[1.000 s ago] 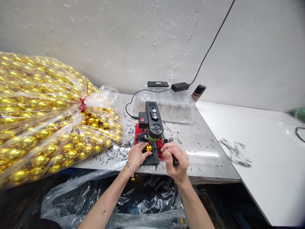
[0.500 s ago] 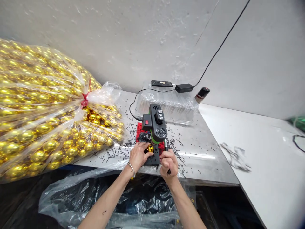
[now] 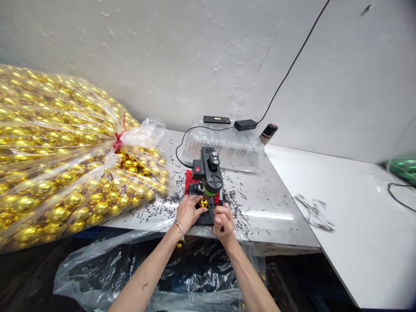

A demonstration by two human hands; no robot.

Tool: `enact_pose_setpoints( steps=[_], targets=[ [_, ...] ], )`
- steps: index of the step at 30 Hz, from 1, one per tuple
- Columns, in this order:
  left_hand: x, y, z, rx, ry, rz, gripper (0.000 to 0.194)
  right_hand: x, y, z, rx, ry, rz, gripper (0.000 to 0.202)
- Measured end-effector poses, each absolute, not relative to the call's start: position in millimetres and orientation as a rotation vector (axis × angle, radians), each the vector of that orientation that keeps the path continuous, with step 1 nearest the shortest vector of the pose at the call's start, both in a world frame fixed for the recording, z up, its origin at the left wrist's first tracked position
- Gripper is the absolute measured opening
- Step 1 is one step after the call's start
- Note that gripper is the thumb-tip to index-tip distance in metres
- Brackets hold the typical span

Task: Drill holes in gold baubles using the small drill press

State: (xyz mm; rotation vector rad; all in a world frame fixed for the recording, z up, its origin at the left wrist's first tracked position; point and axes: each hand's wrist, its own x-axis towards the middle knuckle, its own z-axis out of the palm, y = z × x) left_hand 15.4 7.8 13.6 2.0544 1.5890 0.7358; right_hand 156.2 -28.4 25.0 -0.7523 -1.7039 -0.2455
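Note:
A small black and green bench machine (image 3: 211, 171) with a red switch stands on the metal table, its head over a black base plate (image 3: 205, 219). Between the thumb and fingers of my left hand (image 3: 188, 212) is a shiny gold bauble (image 3: 203, 203), held just beneath the machine's head. My right hand (image 3: 223, 222) is wrapped around the lever handle (image 3: 221, 198) at the machine's right side; its lower end is mostly covered by my fingers. Small black bits lie scattered around the base, over a red mat (image 3: 188, 177).
On the left bulges a large clear bag of gold baubles (image 3: 58, 151). Behind the machine are a clear plastic tray (image 3: 227, 151), a remote control (image 3: 216, 119), a power adapter (image 3: 245, 125) and a dark-capped can (image 3: 268, 133). Gloves (image 3: 315, 212) lie right. A plastic bag (image 3: 136, 268) hangs open below the edge.
The view has shifted slightly. My right hand, still on the lever, sits a little closer to my left hand. The bauble stays under the head in my left hand.

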Motion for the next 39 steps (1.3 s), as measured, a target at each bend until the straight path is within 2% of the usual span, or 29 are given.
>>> enact_pose_setpoints(
  steps=[6, 10, 14, 17, 19, 21, 23, 26, 29, 35, 39],
  targets=[
    [9.7, 3.4, 24.9, 1.950, 1.533, 0.846, 0.036, 154.9, -32.6, 76.2, -0.812, -1.582, -0.111, 0.028],
    [-7.6, -34.0, 23.9, 1.727, 1.357, 0.794, 0.039, 149.3, -35.5, 111.3, -0.899, -1.528, 0.063, 0.031],
    [-21.0, -83.4, -6.4, 1.199, 1.137, 0.464, 0.045, 146.5, -36.7, 110.3, -0.874, -1.518, 0.057, 0.031],
    [-26.8, -106.9, -29.1, 0.523, 1.206, 0.439, 0.054, 147.9, -37.5, 101.3, -0.851, -1.547, 0.033, 0.030],
    [-32.2, -113.3, -32.0, 0.159, 1.178, 0.457, 0.046, 149.2, -37.7, 97.6, -0.844, -1.568, 0.020, 0.029],
    [-39.1, -113.1, -22.6, 0.004, 1.048, 0.478, 0.029, 150.0, -37.7, 95.8, -0.840, -1.577, 0.007, 0.029],
    [-45.5, -107.7, -4.3, -0.007, 0.878, 0.532, 0.021, 150.0, -37.7, 94.9, -0.844, -1.578, 0.001, 0.028],
    [-48.7, -92.7, 26.1, 0.135, 0.729, 0.621, 0.035, 149.9, -38.0, 94.2, -0.856, -1.575, -0.004, 0.028],
    [-42.1, -73.9, 44.1, 0.404, 0.791, 0.733, 0.044, 150.5, -38.6, 93.6, -0.856, -1.587, -0.013, 0.028],
    [-19.2, -45.3, 42.2, 0.682, 1.031, 0.999, 0.058, 152.3, -39.5, 93.1, -0.870, -1.608, -0.024, 0.029],
    [-11.0, -34.7, 34.3, 0.781, 1.092, 1.056, 0.061, 152.5, -39.1, 93.8, -0.855, -1.620, -0.028, 0.027]
  ],
)
